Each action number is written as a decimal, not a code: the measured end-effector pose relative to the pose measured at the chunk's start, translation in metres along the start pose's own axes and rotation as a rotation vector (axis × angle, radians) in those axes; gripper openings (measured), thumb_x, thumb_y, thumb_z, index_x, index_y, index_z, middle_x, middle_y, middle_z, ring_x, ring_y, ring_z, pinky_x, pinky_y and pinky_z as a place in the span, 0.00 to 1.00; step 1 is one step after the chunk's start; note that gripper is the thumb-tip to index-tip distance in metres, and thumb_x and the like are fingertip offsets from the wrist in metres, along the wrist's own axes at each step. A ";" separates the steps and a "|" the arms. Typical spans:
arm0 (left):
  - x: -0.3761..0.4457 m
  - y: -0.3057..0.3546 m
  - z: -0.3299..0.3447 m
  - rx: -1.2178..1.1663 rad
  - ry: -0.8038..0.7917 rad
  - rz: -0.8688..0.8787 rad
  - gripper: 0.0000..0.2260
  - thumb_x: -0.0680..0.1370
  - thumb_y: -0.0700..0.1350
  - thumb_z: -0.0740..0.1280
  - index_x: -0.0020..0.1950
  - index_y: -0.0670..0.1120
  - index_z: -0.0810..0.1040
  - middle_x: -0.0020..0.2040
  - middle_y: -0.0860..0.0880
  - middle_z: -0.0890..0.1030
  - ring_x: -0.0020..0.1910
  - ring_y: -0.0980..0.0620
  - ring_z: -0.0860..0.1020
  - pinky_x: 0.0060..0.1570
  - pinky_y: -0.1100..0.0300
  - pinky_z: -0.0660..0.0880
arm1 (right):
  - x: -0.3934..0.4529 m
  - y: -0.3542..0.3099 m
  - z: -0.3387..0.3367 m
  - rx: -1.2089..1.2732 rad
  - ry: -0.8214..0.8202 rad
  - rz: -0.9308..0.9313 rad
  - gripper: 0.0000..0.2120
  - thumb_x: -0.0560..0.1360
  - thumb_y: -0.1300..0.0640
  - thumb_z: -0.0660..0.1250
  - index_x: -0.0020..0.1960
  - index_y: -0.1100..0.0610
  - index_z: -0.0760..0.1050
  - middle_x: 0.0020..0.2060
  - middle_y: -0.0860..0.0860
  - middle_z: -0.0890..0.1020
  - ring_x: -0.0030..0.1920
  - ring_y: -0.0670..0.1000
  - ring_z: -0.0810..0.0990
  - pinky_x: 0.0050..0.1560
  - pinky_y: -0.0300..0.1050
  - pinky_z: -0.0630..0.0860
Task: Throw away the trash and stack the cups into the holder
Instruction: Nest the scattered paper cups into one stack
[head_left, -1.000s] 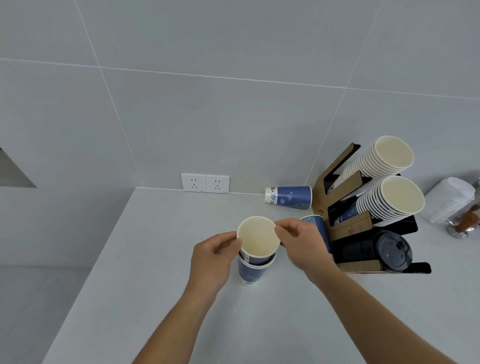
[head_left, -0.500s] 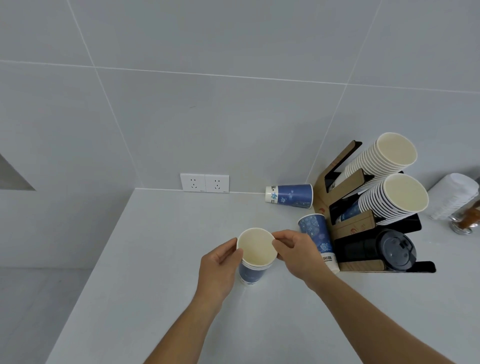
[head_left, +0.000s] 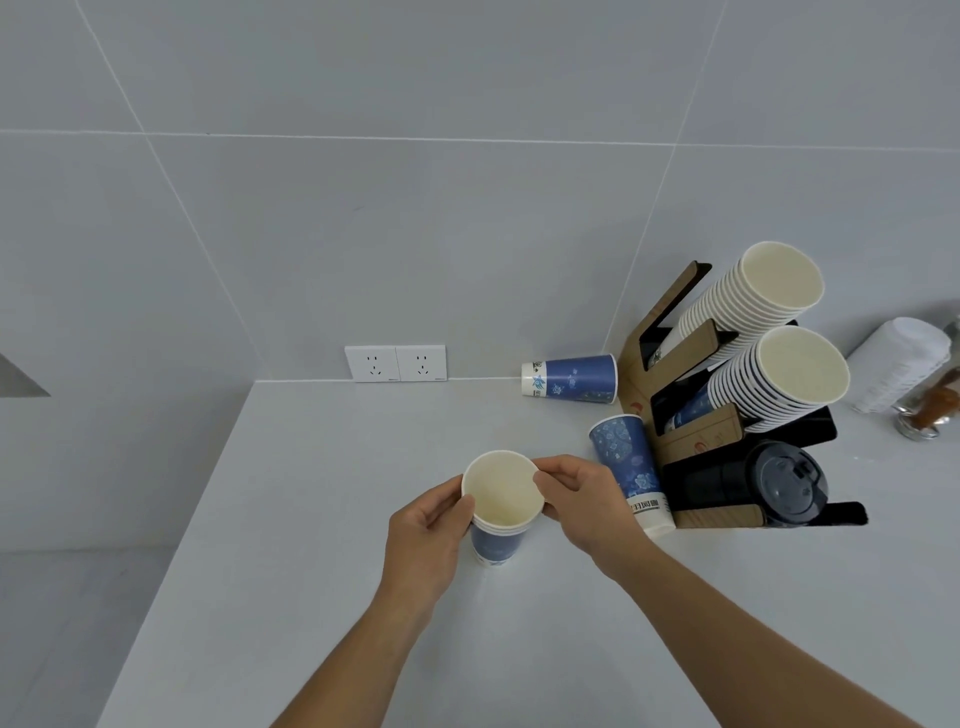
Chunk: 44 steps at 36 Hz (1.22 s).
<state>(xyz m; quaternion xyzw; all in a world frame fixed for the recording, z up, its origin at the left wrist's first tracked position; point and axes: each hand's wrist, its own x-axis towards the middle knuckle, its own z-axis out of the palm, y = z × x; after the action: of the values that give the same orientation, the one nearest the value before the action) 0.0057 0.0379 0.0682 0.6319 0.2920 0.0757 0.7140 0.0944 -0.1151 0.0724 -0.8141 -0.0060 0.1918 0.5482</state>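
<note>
A short stack of blue paper cups (head_left: 500, 519) stands upright on the white counter (head_left: 311, 519). My left hand (head_left: 431, 530) grips its left side just under the rim, and my right hand (head_left: 582, 493) pinches the rim from the right. Another blue cup (head_left: 631, 470) stands upside down against the cup holder (head_left: 696, 441), close behind my right hand. A third blue cup (head_left: 571, 378) lies on its side by the back wall. The brown and black holder carries two slanted rows of nested cups (head_left: 769, 338) and a row of black lids (head_left: 779, 483).
A double wall socket (head_left: 396, 362) sits on the back wall at counter level. At the far right stand a white roll (head_left: 904, 364) and a glass jar (head_left: 930, 410). The counter's left edge drops off toward the floor.
The top cup has been pushed down into the cups below, so the stack is shorter. Both hands stay on it. The upside-down cup, hidden behind my right hand a second ago, now shows.
</note>
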 end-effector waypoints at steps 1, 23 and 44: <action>0.000 0.000 0.000 0.005 -0.002 0.001 0.12 0.76 0.38 0.70 0.51 0.55 0.83 0.55 0.50 0.85 0.56 0.48 0.83 0.60 0.48 0.78 | -0.001 0.000 0.000 0.010 0.000 0.002 0.07 0.79 0.56 0.65 0.50 0.45 0.80 0.46 0.44 0.84 0.49 0.50 0.83 0.53 0.45 0.82; 0.016 0.011 -0.007 0.017 -0.097 -0.161 0.10 0.78 0.39 0.67 0.57 0.45 0.84 0.55 0.48 0.86 0.56 0.47 0.83 0.59 0.49 0.79 | -0.007 -0.003 -0.010 0.189 -0.053 0.152 0.11 0.77 0.62 0.65 0.52 0.50 0.83 0.50 0.49 0.85 0.54 0.52 0.83 0.59 0.49 0.80; 0.103 0.012 0.018 -0.015 -0.235 -0.467 0.11 0.79 0.48 0.66 0.55 0.42 0.82 0.55 0.44 0.85 0.51 0.47 0.80 0.55 0.53 0.72 | 0.025 0.016 -0.076 -0.117 0.173 0.217 0.17 0.77 0.57 0.66 0.63 0.63 0.75 0.60 0.60 0.80 0.57 0.58 0.79 0.61 0.51 0.73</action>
<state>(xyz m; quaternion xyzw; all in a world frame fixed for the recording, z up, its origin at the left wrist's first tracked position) 0.1024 0.0742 0.0468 0.5465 0.3446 -0.1628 0.7457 0.1384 -0.1841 0.0752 -0.8540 0.1185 0.1784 0.4742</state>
